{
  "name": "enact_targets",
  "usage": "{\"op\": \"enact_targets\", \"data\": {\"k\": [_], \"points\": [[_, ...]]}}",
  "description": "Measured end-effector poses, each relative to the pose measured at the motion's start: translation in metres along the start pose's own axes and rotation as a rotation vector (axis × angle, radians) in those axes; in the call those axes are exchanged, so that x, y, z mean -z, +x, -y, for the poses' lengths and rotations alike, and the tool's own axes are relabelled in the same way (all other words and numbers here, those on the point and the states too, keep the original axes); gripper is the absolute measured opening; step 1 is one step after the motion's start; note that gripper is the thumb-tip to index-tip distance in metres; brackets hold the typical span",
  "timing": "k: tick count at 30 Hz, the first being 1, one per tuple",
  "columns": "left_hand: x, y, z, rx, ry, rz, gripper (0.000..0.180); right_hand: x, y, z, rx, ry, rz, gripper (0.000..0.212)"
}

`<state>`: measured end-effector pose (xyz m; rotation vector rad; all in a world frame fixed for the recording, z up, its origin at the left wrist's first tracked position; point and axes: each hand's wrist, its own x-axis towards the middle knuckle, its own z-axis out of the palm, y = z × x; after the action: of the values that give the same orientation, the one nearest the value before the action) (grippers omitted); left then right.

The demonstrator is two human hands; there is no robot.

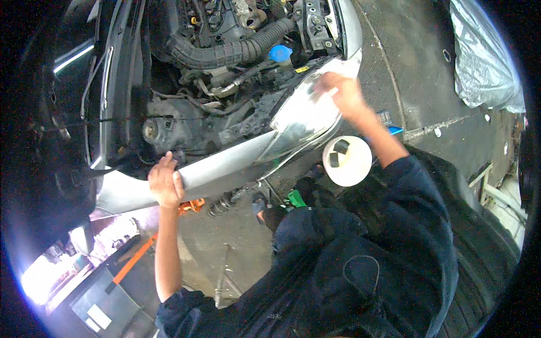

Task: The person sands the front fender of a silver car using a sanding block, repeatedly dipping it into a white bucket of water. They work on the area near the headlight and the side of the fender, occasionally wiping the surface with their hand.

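My left hand (166, 181) lies on the top edge of the silver fender (225, 164), its fingers stretched out over the rim toward the engine bay. At the front corner of the car, my right hand (342, 93) is on the headlight (301, 115). Its fingers are smeared by motion, and whether anything is between them and the lens does not show. Glare whitens much of the headlight. A blue cap (280, 53) sits just behind it, inside the engine bay.
A white round container (347, 177) with dark pieces inside stands below my right forearm. Past the fender lies the open engine bay with a ribbed black air hose (236, 53). Orange and green objects are low by the car. Silvery sheeting (487, 62) hangs at the far right.
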<state>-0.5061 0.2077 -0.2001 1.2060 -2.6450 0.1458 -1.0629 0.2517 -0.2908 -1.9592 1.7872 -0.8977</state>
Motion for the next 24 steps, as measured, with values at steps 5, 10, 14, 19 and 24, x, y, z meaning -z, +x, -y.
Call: {"op": "enact_targets", "data": {"k": [5, 10, 14, 19, 24], "points": [[0.007, -0.006, -0.002, 0.01, -0.014, -0.003, 0.04, 0.024, 0.025, -0.008, 0.076, 0.018, 0.156, 0.03], [0.003, -0.005, -0.003, 0.005, -0.009, -0.023, 0.038, 0.076, 0.034, -0.051, -0.28, -0.061, -0.244, 0.036], [0.017, -0.007, -0.002, 0.021, -0.008, -0.016, 0.037, 0.094, 0.059, -0.014, -0.203, -0.13, -0.358, 0.029], [0.002, -0.004, -0.005, 0.014, -0.029, -0.018, 0.041, 0.067, 0.038, -0.021, 0.005, -0.337, -0.074, 0.056], [0.01, -0.005, -0.004, 0.032, -0.023, -0.025, 0.038, 0.03, 0.003, 0.004, 0.137, -0.211, 0.097, 0.057]]}}
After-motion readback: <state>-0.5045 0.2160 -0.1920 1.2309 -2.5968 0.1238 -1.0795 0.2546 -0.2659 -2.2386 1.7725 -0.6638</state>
